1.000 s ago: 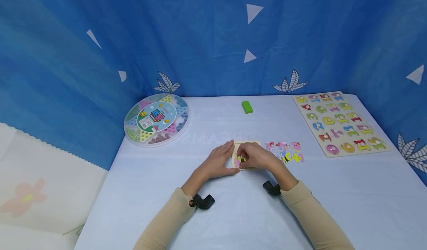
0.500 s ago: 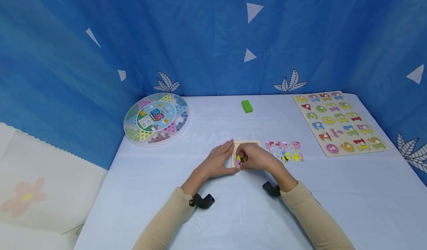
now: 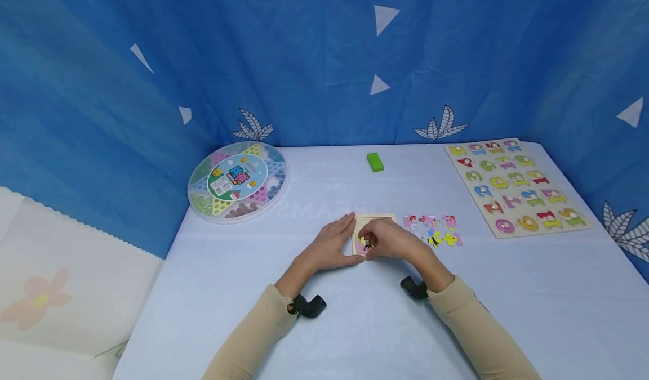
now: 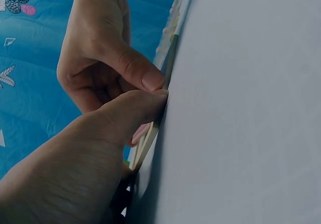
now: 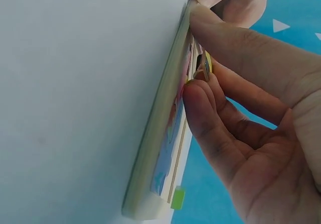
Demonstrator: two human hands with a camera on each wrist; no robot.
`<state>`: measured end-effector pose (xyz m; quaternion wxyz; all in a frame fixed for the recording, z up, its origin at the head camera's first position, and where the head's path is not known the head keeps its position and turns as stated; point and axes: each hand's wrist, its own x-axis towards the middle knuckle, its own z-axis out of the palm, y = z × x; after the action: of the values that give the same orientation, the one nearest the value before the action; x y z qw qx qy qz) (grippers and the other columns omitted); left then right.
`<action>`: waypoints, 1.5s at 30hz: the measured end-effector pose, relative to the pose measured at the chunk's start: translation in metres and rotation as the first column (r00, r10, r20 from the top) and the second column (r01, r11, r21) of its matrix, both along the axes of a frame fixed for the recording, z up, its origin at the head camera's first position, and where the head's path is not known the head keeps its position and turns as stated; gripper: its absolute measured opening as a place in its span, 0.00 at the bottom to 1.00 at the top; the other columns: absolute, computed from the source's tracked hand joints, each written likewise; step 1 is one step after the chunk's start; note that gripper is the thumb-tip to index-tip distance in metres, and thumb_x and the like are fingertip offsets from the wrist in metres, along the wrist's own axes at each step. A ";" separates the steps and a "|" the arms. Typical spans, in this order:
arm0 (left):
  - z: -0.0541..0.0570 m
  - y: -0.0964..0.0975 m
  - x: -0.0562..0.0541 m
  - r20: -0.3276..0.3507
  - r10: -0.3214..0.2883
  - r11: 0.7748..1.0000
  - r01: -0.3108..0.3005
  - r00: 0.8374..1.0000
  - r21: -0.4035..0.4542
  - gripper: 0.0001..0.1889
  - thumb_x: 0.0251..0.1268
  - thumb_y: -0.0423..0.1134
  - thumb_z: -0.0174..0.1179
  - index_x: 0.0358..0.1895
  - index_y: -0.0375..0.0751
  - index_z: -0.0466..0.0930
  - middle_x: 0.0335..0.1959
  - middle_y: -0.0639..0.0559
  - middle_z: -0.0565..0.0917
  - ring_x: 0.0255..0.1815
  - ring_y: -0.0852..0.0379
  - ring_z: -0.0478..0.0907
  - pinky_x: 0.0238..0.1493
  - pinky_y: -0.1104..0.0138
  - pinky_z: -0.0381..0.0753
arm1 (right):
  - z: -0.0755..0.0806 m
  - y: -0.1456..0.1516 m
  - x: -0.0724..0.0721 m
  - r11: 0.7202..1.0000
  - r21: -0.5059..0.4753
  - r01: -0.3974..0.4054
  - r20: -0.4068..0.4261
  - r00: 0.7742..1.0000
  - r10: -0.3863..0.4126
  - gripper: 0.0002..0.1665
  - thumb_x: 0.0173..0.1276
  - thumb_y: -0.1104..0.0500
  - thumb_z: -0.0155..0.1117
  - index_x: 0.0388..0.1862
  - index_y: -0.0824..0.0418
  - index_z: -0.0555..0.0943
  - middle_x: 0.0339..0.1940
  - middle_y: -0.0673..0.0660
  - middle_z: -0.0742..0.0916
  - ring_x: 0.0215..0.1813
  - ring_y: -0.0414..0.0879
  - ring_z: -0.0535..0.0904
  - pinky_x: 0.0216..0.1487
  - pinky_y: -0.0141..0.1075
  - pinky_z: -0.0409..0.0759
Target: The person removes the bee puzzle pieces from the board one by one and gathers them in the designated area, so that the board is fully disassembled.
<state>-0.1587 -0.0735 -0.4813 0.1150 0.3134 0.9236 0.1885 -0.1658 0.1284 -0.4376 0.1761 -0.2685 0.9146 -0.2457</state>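
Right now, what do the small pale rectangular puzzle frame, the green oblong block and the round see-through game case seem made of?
The pale puzzle frame looks like matte wood, going by its cream, faintly rounded edge. The round game case seems smooth clear plastic: coloured contents show through it. The green block looks evenly coloured; painted wood or plastic, I can't tell.

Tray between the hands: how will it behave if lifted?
Tray likely stiff: its rim looks thick and straight. Probably light: it's much smaller than the number board. Pieces inside might spill if tipped, since they lie uncovered.
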 end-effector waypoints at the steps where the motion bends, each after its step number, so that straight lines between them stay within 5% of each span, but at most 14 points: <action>1: 0.000 0.000 0.000 -0.001 -0.001 1.000 0.001 1.000 0.001 0.50 0.64 0.64 0.55 0.78 0.38 0.43 0.81 0.46 0.44 0.82 0.51 0.44 0.77 0.52 0.52 | 0.000 0.000 0.000 1.000 0.000 -0.003 -0.002 1.000 0.003 0.26 0.50 0.59 0.80 0.49 0.64 0.84 0.32 0.49 0.82 0.33 0.38 0.74 0.37 0.28 0.75; 20: -0.002 0.001 -0.003 0.009 0.001 1.000 -0.001 1.000 -0.008 0.50 0.64 0.65 0.54 0.79 0.39 0.42 0.82 0.48 0.42 0.82 0.52 0.42 0.78 0.52 0.51 | 0.000 0.006 -0.001 0.999 -0.028 -0.034 -0.057 0.998 0.032 0.22 0.54 0.60 0.77 0.49 0.63 0.86 0.31 0.48 0.83 0.32 0.37 0.74 0.35 0.28 0.76; 45: -0.003 0.002 0.000 0.010 0.017 1.000 -0.018 1.000 0.018 0.51 0.63 0.65 0.56 0.78 0.38 0.43 0.81 0.48 0.44 0.82 0.50 0.43 0.78 0.52 0.51 | 0.002 0.043 0.013 0.998 -0.011 0.064 -0.020 0.998 -0.064 0.26 0.53 0.57 0.78 0.52 0.62 0.85 0.32 0.48 0.81 0.34 0.40 0.72 0.35 0.29 0.74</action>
<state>-0.1582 -0.0711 -0.4842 0.1150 0.3053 0.9240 0.1992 -0.1529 0.1710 -0.4355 0.1576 -0.2426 0.9232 -0.2532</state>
